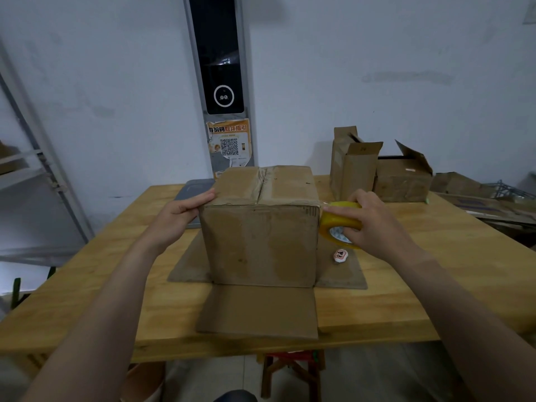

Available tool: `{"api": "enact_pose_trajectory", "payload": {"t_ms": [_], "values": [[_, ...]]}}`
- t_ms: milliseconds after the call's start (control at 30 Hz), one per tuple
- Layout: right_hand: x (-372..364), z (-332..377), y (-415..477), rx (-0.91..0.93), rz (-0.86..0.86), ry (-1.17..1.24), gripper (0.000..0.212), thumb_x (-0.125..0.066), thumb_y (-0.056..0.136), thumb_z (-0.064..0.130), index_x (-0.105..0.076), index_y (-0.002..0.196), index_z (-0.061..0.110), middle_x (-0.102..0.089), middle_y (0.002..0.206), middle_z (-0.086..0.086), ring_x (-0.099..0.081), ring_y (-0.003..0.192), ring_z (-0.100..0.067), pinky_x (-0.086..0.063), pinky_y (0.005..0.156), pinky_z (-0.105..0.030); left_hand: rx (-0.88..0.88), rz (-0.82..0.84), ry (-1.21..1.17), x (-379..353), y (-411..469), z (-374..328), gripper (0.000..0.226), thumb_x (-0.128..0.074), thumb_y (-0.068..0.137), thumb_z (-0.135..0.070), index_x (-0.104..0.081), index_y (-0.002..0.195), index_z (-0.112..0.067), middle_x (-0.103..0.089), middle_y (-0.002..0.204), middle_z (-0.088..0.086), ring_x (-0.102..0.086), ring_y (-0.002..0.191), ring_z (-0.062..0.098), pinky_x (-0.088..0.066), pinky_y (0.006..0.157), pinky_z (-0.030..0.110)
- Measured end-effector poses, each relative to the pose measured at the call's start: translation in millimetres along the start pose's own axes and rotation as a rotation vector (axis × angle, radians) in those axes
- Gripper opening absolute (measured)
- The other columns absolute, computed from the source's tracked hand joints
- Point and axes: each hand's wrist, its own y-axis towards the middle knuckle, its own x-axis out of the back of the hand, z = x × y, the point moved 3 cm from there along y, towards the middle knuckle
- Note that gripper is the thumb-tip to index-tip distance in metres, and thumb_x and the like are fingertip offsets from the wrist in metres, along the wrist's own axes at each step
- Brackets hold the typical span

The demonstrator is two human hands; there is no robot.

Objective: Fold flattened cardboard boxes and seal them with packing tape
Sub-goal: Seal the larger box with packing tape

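Note:
A brown cardboard box (261, 245) stands upside down in the middle of the wooden table (420, 300), its top flaps closed and its lower flaps spread flat on the table. My left hand (182, 210) rests with straight fingers against the box's upper left edge. My right hand (368, 221) grips a yellow roll of packing tape (336, 219) at the box's upper right corner. A thin strip of tape runs along the front top edge of the box.
A small white cutter (340, 255) lies on the right flap. Two folded boxes (377, 172) stand at the back right, with flattened cardboard (478, 198) beyond them. A grey tray (194, 195) lies behind my left hand. A metal rack (32, 169) stands at left.

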Motion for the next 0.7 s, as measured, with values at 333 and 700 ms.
{"api": "enact_pose_trajectory", "payload": {"t_ms": [333,700], "values": [[0,1,1,0.019,-0.011,-0.016,0.062,-0.078,0.086,0.021,-0.056,0.138,0.048,-0.048,0.111,-0.003,-0.043,0.100,-0.021,-0.044,0.080,-0.036,-0.045,-0.143,0.209,-8,3,0,0.053,-0.046,0.101,0.008,-0.065,0.132,-0.031,-0.058,0.139,-0.022,-0.043,0.137,-0.009,-0.031,0.121,0.028],[-4,32,2,0.160,0.037,0.054,0.061,-0.073,0.090,0.026,-0.051,0.144,0.045,-0.043,0.106,-0.001,-0.041,0.100,-0.021,-0.043,0.083,-0.036,-0.318,-0.027,0.839,-130,2,-69,0.047,-0.040,0.107,-0.045,-0.044,0.153,-0.035,-0.039,0.160,-0.016,-0.022,0.154,0.010,0.001,0.127,0.049]]}}
